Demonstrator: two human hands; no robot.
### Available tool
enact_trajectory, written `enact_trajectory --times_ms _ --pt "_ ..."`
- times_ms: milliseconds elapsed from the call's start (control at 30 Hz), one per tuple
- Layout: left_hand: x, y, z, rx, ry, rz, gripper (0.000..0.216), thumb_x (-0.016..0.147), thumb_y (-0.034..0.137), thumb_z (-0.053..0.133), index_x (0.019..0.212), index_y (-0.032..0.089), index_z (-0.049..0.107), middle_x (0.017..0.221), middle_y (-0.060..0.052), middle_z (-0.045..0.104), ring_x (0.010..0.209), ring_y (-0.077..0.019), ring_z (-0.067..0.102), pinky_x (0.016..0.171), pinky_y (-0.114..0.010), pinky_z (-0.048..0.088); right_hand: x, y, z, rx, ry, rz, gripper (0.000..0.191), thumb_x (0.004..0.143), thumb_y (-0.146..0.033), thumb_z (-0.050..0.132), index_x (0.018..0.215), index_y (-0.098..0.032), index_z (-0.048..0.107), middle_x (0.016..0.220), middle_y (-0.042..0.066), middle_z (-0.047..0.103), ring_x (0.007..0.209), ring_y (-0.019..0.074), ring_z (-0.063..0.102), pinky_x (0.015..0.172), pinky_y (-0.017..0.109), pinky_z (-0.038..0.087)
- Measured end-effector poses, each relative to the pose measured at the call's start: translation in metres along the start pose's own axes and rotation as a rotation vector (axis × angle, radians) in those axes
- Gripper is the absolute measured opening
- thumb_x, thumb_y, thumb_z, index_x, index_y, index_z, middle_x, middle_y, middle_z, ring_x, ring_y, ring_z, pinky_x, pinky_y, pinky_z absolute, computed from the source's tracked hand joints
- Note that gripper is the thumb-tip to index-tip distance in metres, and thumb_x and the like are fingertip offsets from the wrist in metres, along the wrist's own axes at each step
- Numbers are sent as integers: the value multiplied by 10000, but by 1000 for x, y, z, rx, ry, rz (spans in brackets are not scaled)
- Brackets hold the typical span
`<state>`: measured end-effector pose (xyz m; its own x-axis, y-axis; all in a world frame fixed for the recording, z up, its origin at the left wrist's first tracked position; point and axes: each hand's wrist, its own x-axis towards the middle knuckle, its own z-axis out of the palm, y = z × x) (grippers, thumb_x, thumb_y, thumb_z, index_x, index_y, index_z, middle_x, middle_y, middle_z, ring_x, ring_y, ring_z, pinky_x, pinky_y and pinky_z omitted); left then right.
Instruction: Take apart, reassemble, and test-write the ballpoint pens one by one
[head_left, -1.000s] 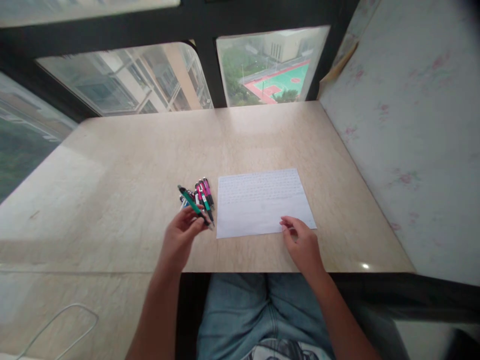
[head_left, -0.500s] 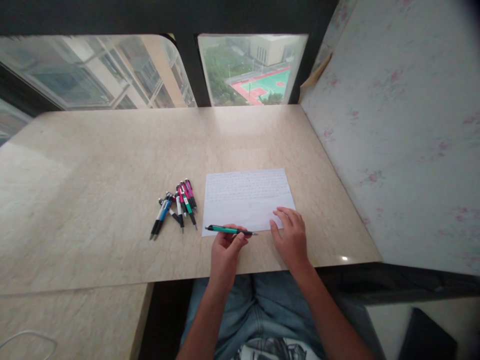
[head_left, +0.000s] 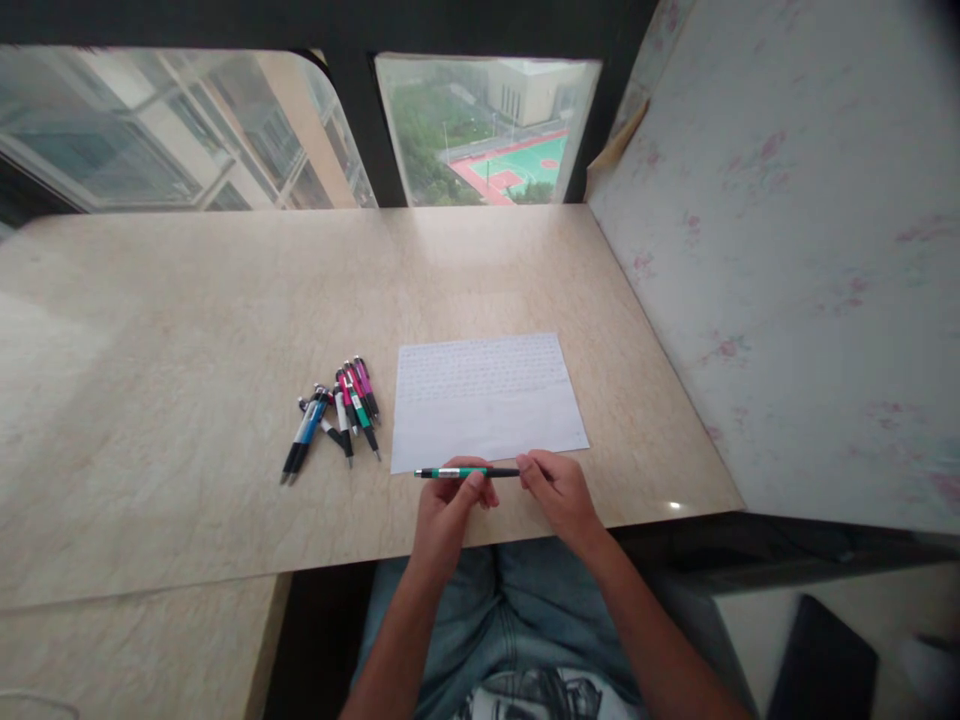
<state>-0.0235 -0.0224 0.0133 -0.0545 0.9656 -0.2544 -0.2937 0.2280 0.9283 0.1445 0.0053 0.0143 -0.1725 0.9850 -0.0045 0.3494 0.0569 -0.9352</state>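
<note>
A green and black ballpoint pen lies level between my two hands, above the near edge of the paper. My left hand holds its green barrel between thumb and fingers. The fingertips of my right hand are closed around the black tip end. Beyond the pen lies a white sheet of paper, with rows of handwriting across its upper half and a blank lower half. Left of the sheet is a loose group of several pens in pink, purple, green, white and blue, all with black grips.
The beige stone-patterned desk runs to the windows at the back. A flowered wall panel borders it on the right. A dark flat object lies low at the right, and a white cable at lower left.
My right hand has moved left off the paper and taken hold of the pen's tip end. The pen has turned slightly, closer to level. The view has shifted a little.
</note>
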Motion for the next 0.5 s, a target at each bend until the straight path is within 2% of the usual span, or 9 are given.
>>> enact_trajectory --times_ms 133,267,367,500 --pt "2 3 0 -23 -36 -14 233 830 361 696 908 141 692 670 -43 694 610 -144 625 592 -251 467 -3 2 1 116 -23 79 526 970 -514 410 568 -189 510 500 -38 429 481 108 428 505 247 295" --pt "2 3 4 -81 -44 -82 327 774 368 752 1005 142 701 714 -61 731 653 -174 669 650 -288 517 -4 2 2 174 -9 149 540 961 -544 418 568 -189 526 474 -35 448 455 110 435 492 244 314" --pt "3 2 5 -96 -44 -115 336 754 383 769 973 134 713 726 -71 741 661 -180 681 674 -303 540 -4 2 1 127 22 117 516 958 -532 437 588 -188 544 487 -34 463 479 116 454 513 246 329" --pt "4 1 8 -36 33 -67 294 750 375 775 899 128 715 692 -71 735 636 -187 687 637 -302 550 -3 2 2 11 50 -3 470 966 -487 449 629 -188 580 544 -23 498 533 129 486 546 259 342"
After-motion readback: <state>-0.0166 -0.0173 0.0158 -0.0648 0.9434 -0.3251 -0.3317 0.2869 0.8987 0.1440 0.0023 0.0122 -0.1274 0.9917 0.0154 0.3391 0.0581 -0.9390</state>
